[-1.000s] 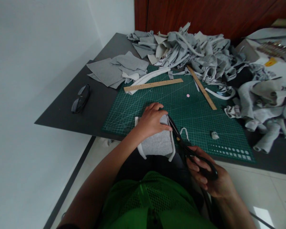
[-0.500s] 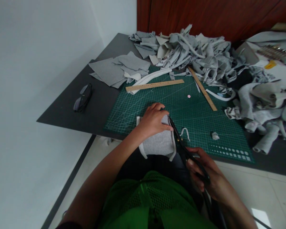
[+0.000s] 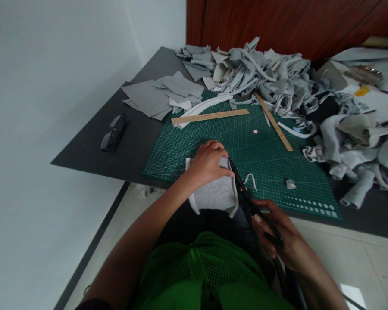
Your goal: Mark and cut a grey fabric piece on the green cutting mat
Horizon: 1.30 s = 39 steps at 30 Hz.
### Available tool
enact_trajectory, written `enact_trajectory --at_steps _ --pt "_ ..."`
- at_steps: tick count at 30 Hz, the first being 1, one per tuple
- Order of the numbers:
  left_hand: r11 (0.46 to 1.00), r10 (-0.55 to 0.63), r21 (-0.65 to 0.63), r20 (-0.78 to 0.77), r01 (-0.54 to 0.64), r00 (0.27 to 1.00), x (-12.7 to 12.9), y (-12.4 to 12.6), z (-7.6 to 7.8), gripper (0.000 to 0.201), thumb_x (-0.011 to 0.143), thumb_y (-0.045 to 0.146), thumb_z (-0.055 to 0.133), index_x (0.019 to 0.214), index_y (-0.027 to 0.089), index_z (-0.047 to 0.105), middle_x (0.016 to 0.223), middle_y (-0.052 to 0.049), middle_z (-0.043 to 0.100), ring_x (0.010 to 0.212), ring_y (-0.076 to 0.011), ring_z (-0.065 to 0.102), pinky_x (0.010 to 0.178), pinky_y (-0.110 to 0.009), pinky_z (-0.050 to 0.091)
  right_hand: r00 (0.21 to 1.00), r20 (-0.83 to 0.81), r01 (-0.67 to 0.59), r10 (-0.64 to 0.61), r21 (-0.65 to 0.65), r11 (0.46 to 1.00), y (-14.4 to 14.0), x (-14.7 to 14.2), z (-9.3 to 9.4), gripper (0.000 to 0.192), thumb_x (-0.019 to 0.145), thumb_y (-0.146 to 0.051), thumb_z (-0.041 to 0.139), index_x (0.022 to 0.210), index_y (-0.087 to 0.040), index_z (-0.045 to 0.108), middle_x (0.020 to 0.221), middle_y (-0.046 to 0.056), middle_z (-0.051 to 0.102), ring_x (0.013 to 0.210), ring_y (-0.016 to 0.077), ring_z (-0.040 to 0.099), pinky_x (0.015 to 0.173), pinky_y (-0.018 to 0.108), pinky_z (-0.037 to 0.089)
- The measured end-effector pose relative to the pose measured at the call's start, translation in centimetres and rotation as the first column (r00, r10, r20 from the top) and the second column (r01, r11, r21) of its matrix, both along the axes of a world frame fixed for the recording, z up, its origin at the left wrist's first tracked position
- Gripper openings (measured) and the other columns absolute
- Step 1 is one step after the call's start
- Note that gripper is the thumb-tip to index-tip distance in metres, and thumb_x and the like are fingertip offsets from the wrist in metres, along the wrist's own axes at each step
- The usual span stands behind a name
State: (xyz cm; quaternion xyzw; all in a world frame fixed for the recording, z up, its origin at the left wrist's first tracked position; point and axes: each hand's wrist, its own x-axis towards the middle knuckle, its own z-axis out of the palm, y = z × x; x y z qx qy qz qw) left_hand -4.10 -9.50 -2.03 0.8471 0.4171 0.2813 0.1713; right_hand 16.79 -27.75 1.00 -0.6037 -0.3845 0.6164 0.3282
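Observation:
A light grey piece of fabric with pale rolled strips along its sides lies at the front edge of the green cutting mat, its lower end hanging past the edge. My left hand holds it down from above, fingers curled toward its far edge and thumb reaching to the right side. My right hand is wrapped round the handles of large black scissors. Their blades lie along the fabric's right edge, pointing away from me; the gap between the blades is hard to make out. A thin white offcut curls just right of the blades.
On the green cutting mat are two wooden rulers and a small crumpled scrap. Flat grey fabric pieces lie behind on the left, heaped scraps at the back, rolled fabric right, glasses left.
The camera view has shifted slightly. Both hands, the fabric and the scissors keep almost the same places.

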Motion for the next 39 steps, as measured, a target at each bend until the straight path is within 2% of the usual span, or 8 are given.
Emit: enact_trajectory --at_steps 10,21,27,33,39 --pt "1.000 -0.004 0.012 0.001 0.004 1.000 -0.03 -0.03 -0.11 0.052 0.065 0.050 0.096 0.100 0.021 0.071 0.119 -0.007 0.067 0.120 -0.0292 0.059 0.103 -0.045 0.047 0.998 0.031 -0.053 0.052 0.028 0.998 -0.05 -0.13 -0.03 0.051 0.092 -0.060 0.069 0.124 -0.025 0.050 0.048 -0.013 0.042 0.036 0.0077 0.032 0.037 0.020 0.027" --pt "1.000 -0.004 -0.006 0.021 0.004 1.000 -0.01 0.03 -0.23 0.049 0.064 0.047 0.097 0.094 0.021 0.067 0.117 -0.006 0.067 0.120 -0.0292 0.059 0.105 -0.046 0.046 0.999 0.024 -0.041 0.040 0.049 0.998 -0.25 -0.48 -0.05 0.047 0.093 -0.056 0.069 0.125 -0.025 0.052 0.051 -0.013 0.043 0.035 0.0065 0.032 0.037 0.021 0.023" --pt "1.000 -0.004 -0.001 0.015 0.004 1.000 0.00 0.03 -0.17 0.050 0.063 0.047 0.098 0.094 0.021 0.067 0.117 -0.006 0.067 0.118 -0.0289 0.060 0.103 -0.046 0.048 0.999 0.021 -0.026 0.026 0.037 0.999 -0.39 -0.47 -0.49 0.045 0.095 -0.054 0.066 0.126 -0.025 0.051 0.049 -0.013 0.043 0.035 0.0068 0.032 0.037 0.020 0.024" --pt "1.000 -0.002 0.006 0.022 0.002 1.000 -0.01 0.08 -0.24 0.051 0.063 0.047 0.098 0.096 0.021 0.071 0.116 -0.006 0.068 0.118 -0.0288 0.060 0.104 -0.046 0.048 0.999 -0.048 0.014 -0.015 -0.012 1.000 -0.04 -0.23 -0.64 0.052 0.088 -0.058 0.072 0.123 -0.027 0.048 0.055 -0.014 0.042 0.034 0.0063 0.030 0.032 0.018 0.027" --pt "1.000 -0.011 0.014 0.027 0.011 1.000 -0.04 0.10 -0.29 0.048 0.066 0.048 0.096 0.098 0.022 0.072 0.116 -0.005 0.068 0.119 -0.0290 0.060 0.104 -0.047 0.048 0.999 0.043 -0.033 0.032 0.028 0.999 0.28 0.10 -0.01 0.051 0.089 -0.058 0.073 0.121 -0.025 0.051 0.054 -0.013 0.044 0.034 0.0070 0.034 0.034 0.020 0.027"
